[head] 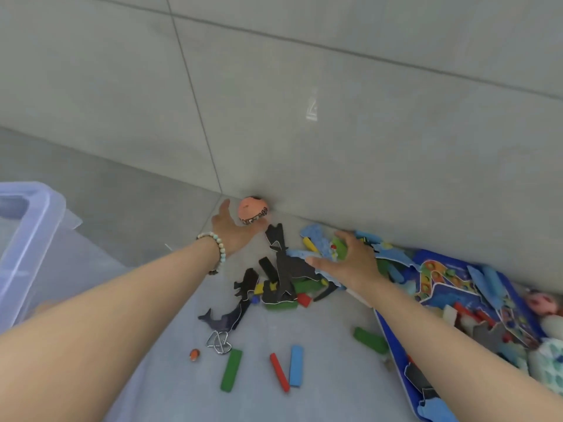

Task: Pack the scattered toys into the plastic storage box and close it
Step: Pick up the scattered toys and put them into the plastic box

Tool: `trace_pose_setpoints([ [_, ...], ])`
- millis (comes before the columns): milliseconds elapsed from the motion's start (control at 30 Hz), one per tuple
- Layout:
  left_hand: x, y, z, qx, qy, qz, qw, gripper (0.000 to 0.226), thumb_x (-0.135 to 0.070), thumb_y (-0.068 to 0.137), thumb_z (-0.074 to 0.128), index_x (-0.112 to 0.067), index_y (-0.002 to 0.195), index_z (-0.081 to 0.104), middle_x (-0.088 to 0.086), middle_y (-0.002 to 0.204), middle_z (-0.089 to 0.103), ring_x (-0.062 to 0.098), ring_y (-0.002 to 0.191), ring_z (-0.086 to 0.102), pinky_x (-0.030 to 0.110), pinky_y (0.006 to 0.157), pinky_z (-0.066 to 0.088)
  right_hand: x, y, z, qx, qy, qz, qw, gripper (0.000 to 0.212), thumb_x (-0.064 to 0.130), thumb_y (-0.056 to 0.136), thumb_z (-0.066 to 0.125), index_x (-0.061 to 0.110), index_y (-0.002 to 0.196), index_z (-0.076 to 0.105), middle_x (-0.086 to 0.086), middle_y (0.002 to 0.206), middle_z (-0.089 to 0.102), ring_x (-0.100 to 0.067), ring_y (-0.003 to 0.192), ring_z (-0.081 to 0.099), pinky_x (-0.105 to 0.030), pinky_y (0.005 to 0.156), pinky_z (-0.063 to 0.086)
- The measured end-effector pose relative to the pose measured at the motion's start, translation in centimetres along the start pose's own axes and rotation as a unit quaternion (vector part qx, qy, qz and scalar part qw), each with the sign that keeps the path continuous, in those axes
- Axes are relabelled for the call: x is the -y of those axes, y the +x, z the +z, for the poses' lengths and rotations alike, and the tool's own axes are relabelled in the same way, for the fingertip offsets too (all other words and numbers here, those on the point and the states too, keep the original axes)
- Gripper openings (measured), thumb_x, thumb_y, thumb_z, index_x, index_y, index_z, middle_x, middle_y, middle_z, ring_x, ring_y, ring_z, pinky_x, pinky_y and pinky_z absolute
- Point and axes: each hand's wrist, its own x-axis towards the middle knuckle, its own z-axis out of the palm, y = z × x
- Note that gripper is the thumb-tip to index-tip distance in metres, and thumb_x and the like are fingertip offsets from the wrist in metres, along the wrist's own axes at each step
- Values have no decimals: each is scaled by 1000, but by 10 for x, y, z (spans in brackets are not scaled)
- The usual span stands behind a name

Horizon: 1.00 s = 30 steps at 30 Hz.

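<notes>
An orange ball (252, 210) with a black band lies on the floor against the wall. My left hand (233, 231), with a bead bracelet on the wrist, reaches around it, thumb up on its left and fingers beneath and beside it. My right hand (350, 260) lies spread, palm down, on a heap of flat puzzle pieces (286, 269) and coloured blocks. The clear plastic storage box (27, 239) stands open at the far left. Whether the left fingers clasp the ball is hidden.
Loose on the floor lie a green block (231, 370), a red stick (279, 372), a blue block (296, 365), a metal ring puzzle (217, 342) and a small orange bead (194, 354). A blue puzzle tray (438, 284) and a doll (542, 303) sit along the wall at right.
</notes>
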Motion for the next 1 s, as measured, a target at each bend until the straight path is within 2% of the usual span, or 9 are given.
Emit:
trace_pose_setpoints([
  [100, -5, 22, 4, -7, 6, 25, 1000, 96, -50, 77, 67, -22, 149, 10, 8, 153, 17, 29, 139, 26, 43, 112, 29, 0, 15, 1, -18, -108, -13, 994, 93, 65, 58, 74, 26, 135, 38, 1, 139, 39, -23, 133, 30, -37, 110, 27],
  [200, -5, 35, 11, -9, -1, 54, 999, 91, -52, 71, 71, -23, 144, 25, 7, 145, 32, 29, 131, 39, 44, 108, 35, 2, 22, 4, 7, -197, -29, 980, 90, 68, 61, 69, 30, 136, 35, -2, 137, 35, -26, 130, 30, -38, 107, 24],
  [300, 2, 43, 18, -23, 11, 67, 997, 82, -53, 59, 69, -24, 130, 39, 7, 129, 48, 29, 117, 49, 45, 100, 43, 11, 22, 13, 21, -216, -39, 975, 94, 76, 61, 62, 32, 138, 31, -2, 137, 32, -26, 131, 26, -41, 108, 24],
  [367, 7, 46, 22, -25, 0, 75, 997, 71, -44, 61, 71, -23, 122, 41, 6, 119, 54, 29, 110, 53, 43, 96, 46, 18, 17, 22, 26, -218, -34, 975, 101, 83, 60, 53, 29, 141, 25, -1, 144, 26, -26, 137, 18, -44, 112, 20],
  [467, 12, 47, 24, -29, -39, 82, 995, 57, -24, 75, 74, -21, 121, 40, 3, 108, 53, 24, 98, 57, 34, 86, 50, 31, 11, 34, 33, -213, -14, 976, 105, 87, 63, 44, 26, 145, 19, -1, 145, 21, -27, 138, 12, -44, 111, 18],
  [567, 14, 43, 23, -33, -82, 77, 993, 57, -21, 78, 73, -16, 124, 40, -4, 96, 50, 13, 82, 55, 19, 68, 46, 36, 7, 46, 39, -222, -11, 974, 112, 86, 58, 52, 24, 144, 16, -3, 139, 22, -26, 135, 14, -41, 109, 24],
  [633, 13, 38, 20, -31, -92, 74, 993, 57, -20, 78, 73, -13, 125, 40, -8, 91, 48, 5, 75, 51, 15, 62, 42, 37, 6, 55, 26, -234, 0, 972, 112, 83, 54, 58, 23, 140, 19, -4, 134, 23, -26, 132, 17, -42, 107, 28],
  [867, 19, 24, 6, -37, -96, 49, 994, 57, -20, 80, 71, -13, 127, 39, 1, 108, 45, 17, 89, 49, 22, 70, 41, 40, -3, 67, 12, -63, 18, 998, 84, 57, 64, 75, 24, 130, 34, 4, 127, 48, -19, 123, 41, -34, 88, 42],
  [1000, 21, 15, 0, -55, -110, 26, 992, 57, -21, 82, 68, -14, 130, 38, 0, 109, 42, 18, 93, 47, 25, 75, 40, 37, -8, 65, 15, -22, 6, 1000, 67, 47, 71, 75, 24, 122, 39, 6, 108, 53, -20, 106, 53, -32, 80, 43],
])
